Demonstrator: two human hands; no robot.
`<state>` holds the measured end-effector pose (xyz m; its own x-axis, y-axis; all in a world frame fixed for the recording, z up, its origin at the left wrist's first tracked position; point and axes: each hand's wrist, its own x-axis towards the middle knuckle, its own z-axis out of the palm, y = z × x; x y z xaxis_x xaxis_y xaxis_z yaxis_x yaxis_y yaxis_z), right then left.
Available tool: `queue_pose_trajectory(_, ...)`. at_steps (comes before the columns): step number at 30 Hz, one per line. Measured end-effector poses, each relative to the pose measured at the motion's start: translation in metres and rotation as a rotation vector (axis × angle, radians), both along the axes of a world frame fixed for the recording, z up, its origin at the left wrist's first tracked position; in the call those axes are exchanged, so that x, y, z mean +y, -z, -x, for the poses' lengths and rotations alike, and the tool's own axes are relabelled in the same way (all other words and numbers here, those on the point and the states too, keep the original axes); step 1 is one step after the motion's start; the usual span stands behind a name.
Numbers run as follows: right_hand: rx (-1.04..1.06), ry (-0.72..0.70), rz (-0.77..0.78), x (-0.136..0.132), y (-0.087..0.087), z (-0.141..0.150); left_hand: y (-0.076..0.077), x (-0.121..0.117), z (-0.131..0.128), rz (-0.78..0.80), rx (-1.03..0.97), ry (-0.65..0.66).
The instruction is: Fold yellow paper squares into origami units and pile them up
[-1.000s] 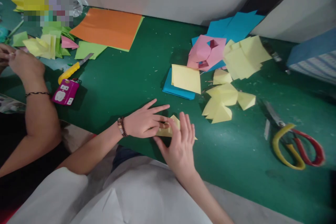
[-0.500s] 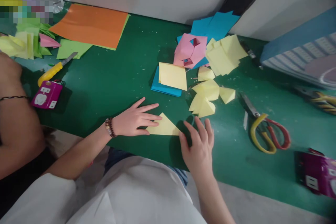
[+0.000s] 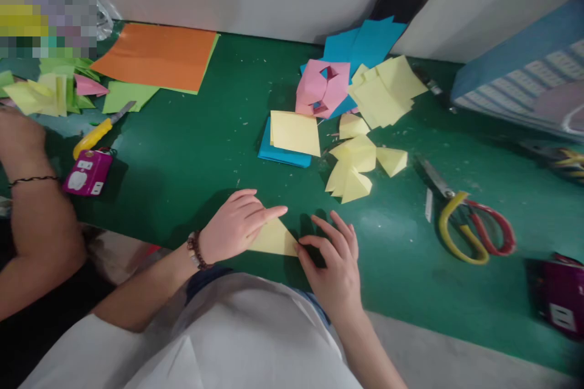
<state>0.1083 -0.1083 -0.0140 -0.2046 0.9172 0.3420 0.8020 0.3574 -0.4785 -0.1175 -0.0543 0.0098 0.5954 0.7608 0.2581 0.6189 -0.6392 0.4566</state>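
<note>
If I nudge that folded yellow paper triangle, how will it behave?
The yellow paper triangle looks thin and light, so it would probably flop if lifted by one corner. Its fold may stiffen it slightly. Pushed, it would likely slide flat over the green work surface rather than roll, unless the left hand pins it.

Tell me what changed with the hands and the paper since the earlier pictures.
The yellow paper triangle now lies flat on the green mat, its shape no longer hidden by the hands. The left hand has moved onto it, and the right hand has come in to its right corner. The scissors stayed put.
</note>
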Motion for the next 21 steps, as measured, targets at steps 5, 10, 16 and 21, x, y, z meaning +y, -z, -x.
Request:
queue_pose_trajectory(5,-0.049,-0.078,0.009,-0.001,-0.003,-0.004,-0.002,-0.004,0.001,0.115,0.032,0.037)
queue_pose_trajectory(10,-0.114,-0.128,0.042,-0.005,0.001,0.0,-0.008,-0.011,0.001,0.207,0.181,0.081)
queue_pose_trajectory(16,0.008,-0.166,0.045,-0.006,-0.005,0.0,-0.012,-0.011,-0.005,0.158,0.108,0.091)
queue_pose_trajectory(21,-0.056,-0.308,-0.014,0.0,-0.013,-0.011,-0.02,0.004,-0.007,-0.069,-0.056,0.23)
